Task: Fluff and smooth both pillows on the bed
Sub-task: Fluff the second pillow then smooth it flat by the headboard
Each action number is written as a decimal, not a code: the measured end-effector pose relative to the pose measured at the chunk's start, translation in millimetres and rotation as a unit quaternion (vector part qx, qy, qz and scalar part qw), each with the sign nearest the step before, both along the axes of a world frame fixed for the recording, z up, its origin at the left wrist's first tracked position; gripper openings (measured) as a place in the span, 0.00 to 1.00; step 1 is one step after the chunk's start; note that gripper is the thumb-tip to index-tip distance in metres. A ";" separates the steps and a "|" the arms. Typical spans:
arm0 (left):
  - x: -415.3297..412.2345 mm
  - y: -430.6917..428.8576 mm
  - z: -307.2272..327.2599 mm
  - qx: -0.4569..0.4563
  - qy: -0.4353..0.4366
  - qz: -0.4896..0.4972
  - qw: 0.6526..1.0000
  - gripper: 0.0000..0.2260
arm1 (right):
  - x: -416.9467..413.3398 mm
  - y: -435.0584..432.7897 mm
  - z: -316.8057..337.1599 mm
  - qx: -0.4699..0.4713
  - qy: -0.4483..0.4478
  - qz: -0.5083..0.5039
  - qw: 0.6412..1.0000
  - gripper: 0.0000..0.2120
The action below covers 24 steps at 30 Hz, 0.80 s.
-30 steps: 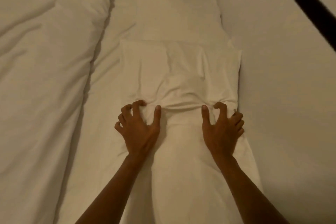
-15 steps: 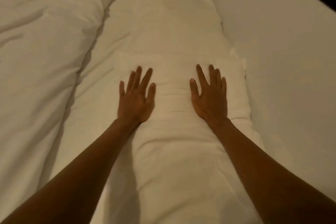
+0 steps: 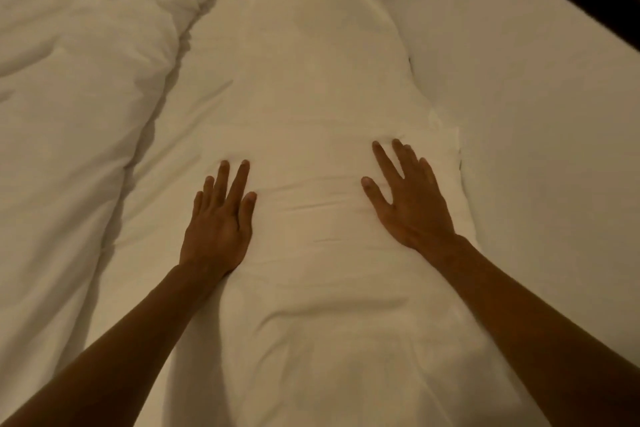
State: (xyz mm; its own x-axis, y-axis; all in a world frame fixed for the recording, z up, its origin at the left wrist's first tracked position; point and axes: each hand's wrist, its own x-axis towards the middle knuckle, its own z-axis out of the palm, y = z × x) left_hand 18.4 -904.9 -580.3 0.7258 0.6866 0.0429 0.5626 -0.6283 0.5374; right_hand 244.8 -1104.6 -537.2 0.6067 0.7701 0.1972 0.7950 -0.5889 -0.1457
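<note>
Fingers (image 3: 242,180) of both the left hand (image 3: 216,229) and right hand (image 3: 412,204) lie flat and spread on the long white fabric pillow (image 3: 311,97), gripping nothing. It lies lengthwise on the bed beside a rumpled white duvet (image 3: 69,97); its near end is cut off, and dim light blurs where the two pillows meet.

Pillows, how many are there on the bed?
2. The near pillow lies under both hands, the left hand and the right hand. The far pillow lies end to end beyond it. More may be hidden.

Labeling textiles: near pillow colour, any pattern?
Plain white near pillow, no pattern, tinted warm by dim light; head view.
</note>
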 end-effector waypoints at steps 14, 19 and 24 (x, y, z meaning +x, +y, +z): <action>-0.2 -6.5 -7.6 0.037 0.014 0.041 0.998 0.26 | -22.8 56.3 37.2 0.009 0.074 0.075 0.994 0.31; 0.9 -6.4 -11.1 0.042 0.008 0.036 0.998 0.26 | 19.1 10.7 20.0 -0.028 0.024 0.006 0.999 0.29; -0.7 -5.5 -12.3 0.038 0.006 0.044 0.998 0.27 | 5.1 34.2 33.0 0.023 0.063 -0.048 0.997 0.32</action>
State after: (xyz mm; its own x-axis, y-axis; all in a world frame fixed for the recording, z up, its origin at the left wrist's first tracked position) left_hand 17.7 -910.4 -592.6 0.6633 0.7431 0.0886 0.6240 -0.6145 0.4828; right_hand 249.9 -1070.3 -504.2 0.6988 0.6997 0.1484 0.7094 -0.6514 -0.2691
